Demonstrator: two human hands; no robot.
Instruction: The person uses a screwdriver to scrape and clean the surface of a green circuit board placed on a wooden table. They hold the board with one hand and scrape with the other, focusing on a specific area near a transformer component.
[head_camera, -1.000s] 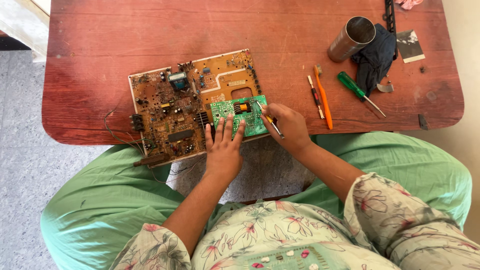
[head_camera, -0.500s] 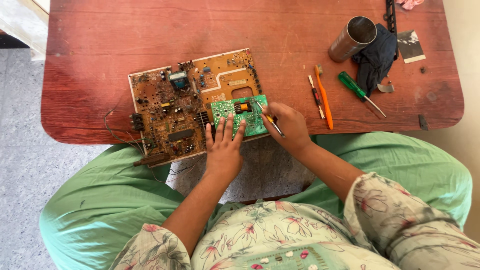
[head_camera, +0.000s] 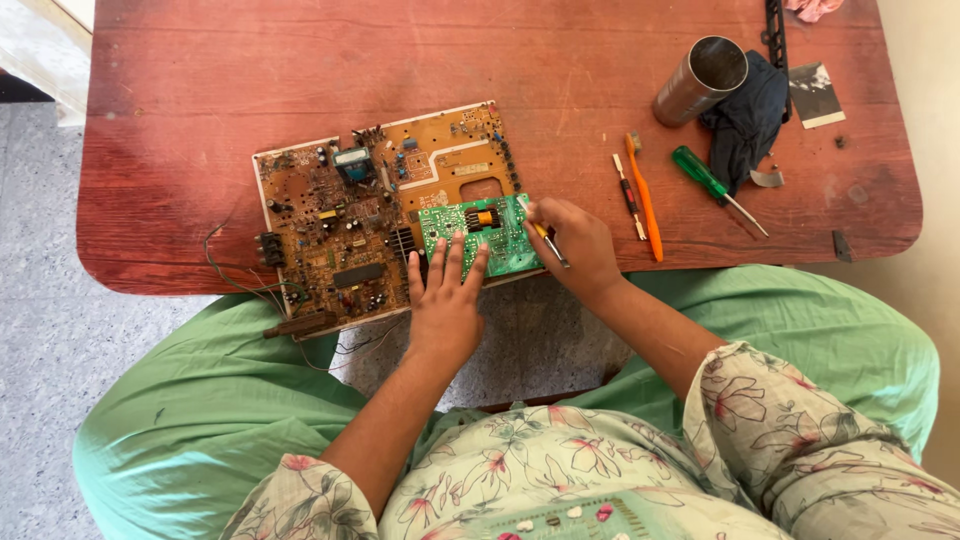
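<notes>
Two hands at the tabletop edge: left hand flat, fingers spread, pressing green circuit board; right hand pinching a thin tool. Beneath, brown board. Beyond, screwdrivers, metal cup. Risk: tool slips, scratching tracks.

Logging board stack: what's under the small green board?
The small green board lies on the large brown circuit board, held flat by the left hand. Whatever sits beneath the green board is covered.

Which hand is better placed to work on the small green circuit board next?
Right. The right hand already holds a thin tool at the small green circuit board; the left hand lies flat, pinning it.
</notes>
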